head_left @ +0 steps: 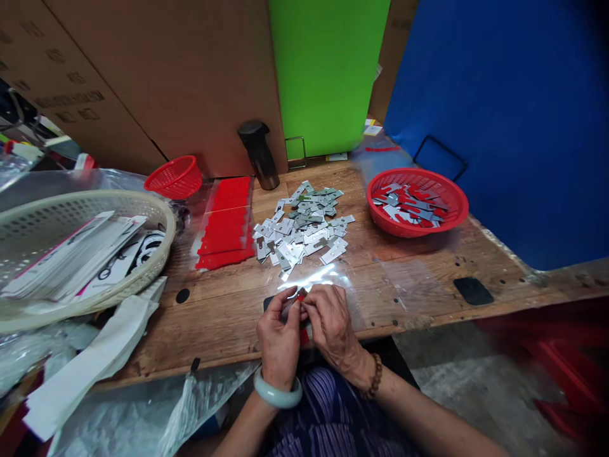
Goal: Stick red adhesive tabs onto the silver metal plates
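Observation:
My left hand (278, 333) and my right hand (330, 324) meet at the near edge of the wooden table (419, 285). Both pinch one small piece (299, 297), silver metal with a bit of red, held between the fingertips. A clear plastic bag (328, 279) lies flat just beyond my hands. Farther back lies a pile of small flat metal pieces (299, 228). A pale bangle circles my left wrist and a bead bracelet my right.
A red basket (417, 202) at the right holds metal and red pieces. Red strips in a clear sleeve (226, 222) lie left of the pile. A small red basket (175, 176), a black cylinder (259, 155) and a cream basket of printed cards (157, 209) stand around.

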Available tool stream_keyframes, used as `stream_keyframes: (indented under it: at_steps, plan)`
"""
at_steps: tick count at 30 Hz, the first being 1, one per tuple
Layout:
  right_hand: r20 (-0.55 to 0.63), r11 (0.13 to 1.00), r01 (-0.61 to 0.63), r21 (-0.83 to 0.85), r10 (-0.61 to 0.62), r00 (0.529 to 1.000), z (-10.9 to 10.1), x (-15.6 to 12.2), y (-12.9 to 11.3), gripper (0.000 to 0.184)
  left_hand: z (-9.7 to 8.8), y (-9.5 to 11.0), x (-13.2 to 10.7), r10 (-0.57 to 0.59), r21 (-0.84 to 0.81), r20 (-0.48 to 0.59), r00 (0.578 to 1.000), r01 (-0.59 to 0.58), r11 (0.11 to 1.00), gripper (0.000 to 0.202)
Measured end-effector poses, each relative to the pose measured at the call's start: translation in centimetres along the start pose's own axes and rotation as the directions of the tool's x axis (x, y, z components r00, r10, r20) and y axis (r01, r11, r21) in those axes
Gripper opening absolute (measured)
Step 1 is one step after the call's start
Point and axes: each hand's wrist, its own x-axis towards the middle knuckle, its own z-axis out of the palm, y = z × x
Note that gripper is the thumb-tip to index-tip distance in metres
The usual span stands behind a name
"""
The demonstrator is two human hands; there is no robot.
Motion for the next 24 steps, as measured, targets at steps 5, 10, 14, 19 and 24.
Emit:
stream_keyframes:
  at_steps: [5,10,14,19,24]
  plan:
    - [-0.015,1.000,-0.011,0.016,0.011,1.000,0.1,0.1,-0.3,0.016,-0.3,-0.8,-0.1,0.088,0.110,-0.005,0.996,-0.087,0.990,0.031]
    - [0.024,0.997,-0.067,0.042,0.066,0.998,-0.1,0.2,-1.0,0.016,-0.7,-0.5,-0.6,0.175,0.173,0.004,0.985,-0.173,0.970,0.027]
    - [0.060,0.993,-0.105,0.059,0.102,0.993,-0.2,0.0,-1.7,0.018,-1.0,0.0,-1.0,0.192,0.129,-0.009,0.981,-0.189,0.973,0.022]
    - [0.079,0.985,-0.151,0.084,0.145,0.986,-0.1,-0.6,-2.6,0.016,-1.3,0.4,-1.2,0.228,0.234,-0.009,0.974,-0.220,0.947,0.022]
    - [0.147,0.938,-0.282,0.203,0.256,0.956,-0.9,-0.2,-2.7,0.013,-1.9,1.1,-0.9,0.045,0.128,0.078,0.996,-0.055,0.990,0.021]
